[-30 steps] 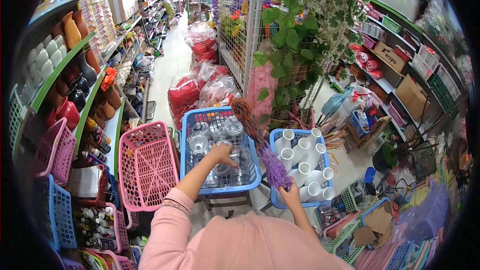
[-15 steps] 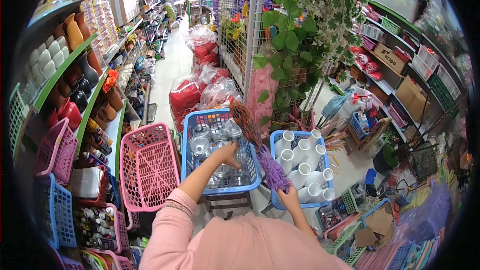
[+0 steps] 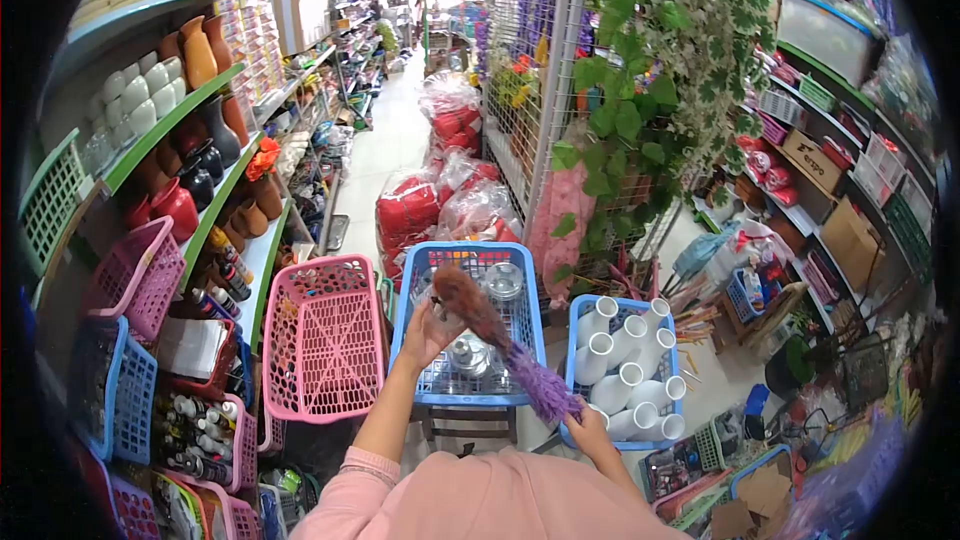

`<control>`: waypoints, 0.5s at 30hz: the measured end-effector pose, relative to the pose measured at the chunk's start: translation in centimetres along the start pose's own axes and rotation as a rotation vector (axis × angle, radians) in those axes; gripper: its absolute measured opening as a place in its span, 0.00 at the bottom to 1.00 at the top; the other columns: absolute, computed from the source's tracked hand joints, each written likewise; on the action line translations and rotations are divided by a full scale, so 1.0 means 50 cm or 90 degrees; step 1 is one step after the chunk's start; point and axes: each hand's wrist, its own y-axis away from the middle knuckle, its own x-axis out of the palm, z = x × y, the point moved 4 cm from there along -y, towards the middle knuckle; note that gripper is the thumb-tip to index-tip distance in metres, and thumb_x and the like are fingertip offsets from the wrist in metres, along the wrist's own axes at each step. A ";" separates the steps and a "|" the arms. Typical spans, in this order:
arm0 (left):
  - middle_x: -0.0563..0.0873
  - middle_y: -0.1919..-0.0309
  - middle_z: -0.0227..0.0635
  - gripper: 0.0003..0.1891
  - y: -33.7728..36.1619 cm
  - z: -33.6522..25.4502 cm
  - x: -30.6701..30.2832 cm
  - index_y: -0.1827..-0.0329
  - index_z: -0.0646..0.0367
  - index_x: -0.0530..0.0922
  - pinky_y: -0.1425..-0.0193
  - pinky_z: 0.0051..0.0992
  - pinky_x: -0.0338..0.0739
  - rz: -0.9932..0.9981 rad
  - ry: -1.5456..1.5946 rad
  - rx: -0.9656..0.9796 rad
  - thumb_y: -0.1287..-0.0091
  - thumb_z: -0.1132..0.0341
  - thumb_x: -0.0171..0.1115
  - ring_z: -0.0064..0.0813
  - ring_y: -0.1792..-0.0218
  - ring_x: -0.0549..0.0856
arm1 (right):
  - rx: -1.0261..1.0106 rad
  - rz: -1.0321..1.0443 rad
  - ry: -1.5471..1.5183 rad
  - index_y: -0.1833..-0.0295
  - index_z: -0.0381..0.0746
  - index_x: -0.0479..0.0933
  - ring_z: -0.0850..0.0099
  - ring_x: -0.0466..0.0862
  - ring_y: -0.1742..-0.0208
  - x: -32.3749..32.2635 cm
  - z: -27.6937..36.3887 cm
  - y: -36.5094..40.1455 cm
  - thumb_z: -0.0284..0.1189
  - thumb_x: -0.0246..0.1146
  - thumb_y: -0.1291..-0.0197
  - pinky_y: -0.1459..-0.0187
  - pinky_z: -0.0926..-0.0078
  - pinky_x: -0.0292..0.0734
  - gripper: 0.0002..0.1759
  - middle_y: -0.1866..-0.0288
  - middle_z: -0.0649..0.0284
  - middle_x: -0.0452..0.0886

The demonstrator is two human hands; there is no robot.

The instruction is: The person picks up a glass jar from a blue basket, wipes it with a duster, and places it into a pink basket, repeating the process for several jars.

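Note:
My right hand (image 3: 588, 430) is closed around the purple end of a fluffy duster (image 3: 540, 382). The duster slants up to the left, its brown end blurred above the blue basket (image 3: 405, 340). Beside that brown end, my left hand (image 3: 428, 335) is raised over the basket's left side, fingers curled around what looks like a clear glass jar, mostly hidden by the duster. Other glass jars (image 3: 502, 280) lie inside the basket, some covered from view by my hand and the duster.
Right of the jars, a second blue basket (image 3: 573, 365) holds several white vases (image 3: 628, 340). A pink basket (image 3: 275, 340) stands at the left. Behind are red bundles in plastic (image 3: 408, 205) and a wire rack with hanging leaves (image 3: 615, 120). Shelves of pots (image 3: 200, 55) line the left.
My left hand has come up from among the jars and moved left, close to the duster's brown end. The duster has swung down and left over the basket. The view has shifted.

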 end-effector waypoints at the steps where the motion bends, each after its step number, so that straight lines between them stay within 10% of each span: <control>1: 0.71 0.34 0.36 0.32 0.002 -0.006 -0.003 0.28 0.52 0.60 0.32 0.42 0.68 -0.010 -0.002 0.034 0.29 0.44 0.49 0.37 0.35 0.73 | -0.006 0.007 0.001 0.47 0.40 0.77 0.57 0.84 0.69 0.002 0.012 -0.002 0.36 0.61 0.42 0.65 0.64 0.75 0.19 0.71 0.50 0.82; 15: 0.72 0.35 0.37 0.38 0.022 -0.070 -0.026 0.27 0.51 0.60 0.35 0.41 0.69 -0.081 -0.180 0.030 0.33 0.36 0.45 0.36 0.36 0.73 | -0.200 -0.057 0.200 0.55 0.43 0.81 0.52 0.83 0.69 -0.045 0.092 -0.011 0.39 0.67 0.48 0.67 0.56 0.77 0.16 0.71 0.53 0.83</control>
